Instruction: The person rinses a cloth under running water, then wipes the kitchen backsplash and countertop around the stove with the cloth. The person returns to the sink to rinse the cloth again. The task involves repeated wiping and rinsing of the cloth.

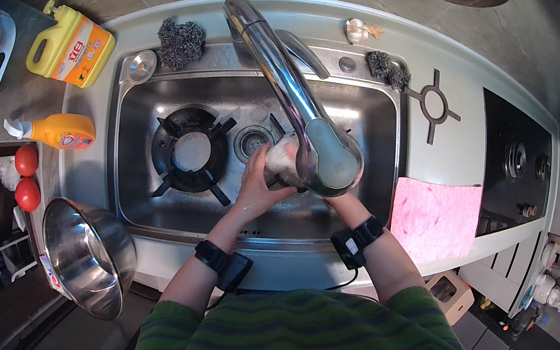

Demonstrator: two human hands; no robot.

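Observation:
Both hands are inside a stainless steel sink [250,230], below a chrome faucet [292,90]. My left hand [259,188] curves around the near left side of a whitish, partly pink sponge or cloth [282,159]; the faucet head covers part of it. Of my right hand [338,200], only the wrist side shows, since the faucet head hides its fingers. Dark metal parts, perhaps a second pan support, show beneath the whitish item. Left of the drain [254,143] lies a black gas-burner pan support [190,149] with several prongs.
Scouring pads [181,43] and garlic [356,31] lie behind the sink. To the right are a metal cross-shaped ring [434,103], a pink cloth [434,220] and a black cooktop [515,161]. Detergent jug [74,46], spray bottle [64,132] and steel bowl [88,258] stand left.

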